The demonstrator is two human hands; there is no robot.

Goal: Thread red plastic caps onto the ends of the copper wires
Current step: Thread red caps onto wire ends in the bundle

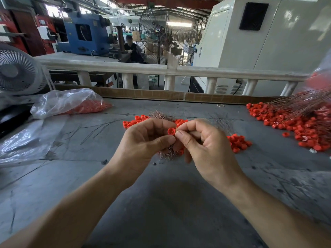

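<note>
Cap (171,131), red and open end toward the camera, sits at the centre of the frame, pinched between thumb and fingers of the left hand (145,140); the right hand (204,149) pinches at its rim, probably on a wire end, though the wire itself is too thin to make out there. A bundle of copper wires (165,153) shows below and behind the hands, seemingly held in the left palm. Such a cap looks light, rigid and smooth, so I judge it prone to slipping or rolling; it is best held by its side wall, leaving the opening free. The wires look fine and springy, easily bent, so a grip close to the tip should keep the end steady. Loose caps (239,142) lie on the grey table (161,203) just behind the hands. Further back, at the right of the frame, a pile of caps (293,127) is tangled with wires, likely finished pieces. At the left, a clear plastic bag (68,102) lies on its side, partly filled with red caps; an empty-looking sheet of plastic (26,140) lies nearer.
</note>
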